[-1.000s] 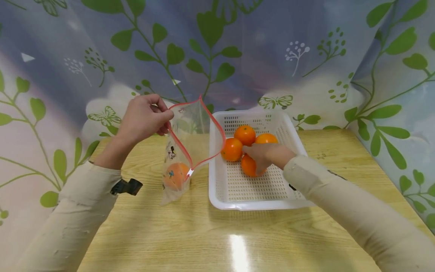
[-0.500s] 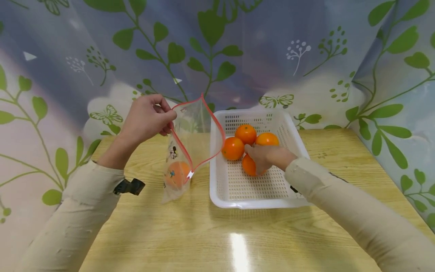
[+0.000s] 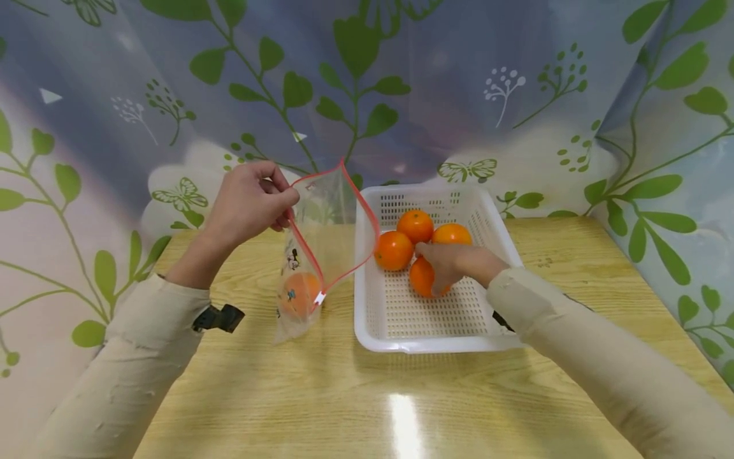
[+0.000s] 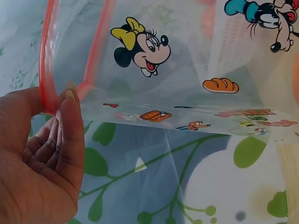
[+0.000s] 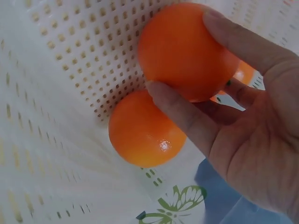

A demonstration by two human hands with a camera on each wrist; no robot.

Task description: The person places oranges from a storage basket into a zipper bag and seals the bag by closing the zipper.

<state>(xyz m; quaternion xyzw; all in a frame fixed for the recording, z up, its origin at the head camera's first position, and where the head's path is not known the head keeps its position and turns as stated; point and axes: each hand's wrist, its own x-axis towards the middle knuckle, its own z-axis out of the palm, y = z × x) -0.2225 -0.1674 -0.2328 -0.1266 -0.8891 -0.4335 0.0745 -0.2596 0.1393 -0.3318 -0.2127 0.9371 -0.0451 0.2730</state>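
My left hand (image 3: 249,201) pinches the red-edged rim of a clear zip bag (image 3: 335,217) printed with cartoon figures. The bag's mouth gapes toward the basket, its white slider (image 3: 320,298) at the near corner. One orange (image 3: 299,294) sits at the bottom of the bag. In the right wrist view my right hand (image 5: 252,107) has its thumb and fingers curled round an orange (image 5: 187,51) inside the white basket. Another orange (image 5: 147,130) lies just beside those fingers. In the head view two more oranges, a left one (image 3: 394,250) and a back one (image 3: 415,226), sit close by.
The perforated white plastic basket (image 3: 438,345) stands on a wood-grain table (image 3: 287,401), right of the bag. A patterned curtain (image 3: 436,95) with green leaves hangs behind the table and round both sides.
The right hand has shifted very slightly to the right at the orange in the basket. The left hand still holds the bag's rim in about the same place.
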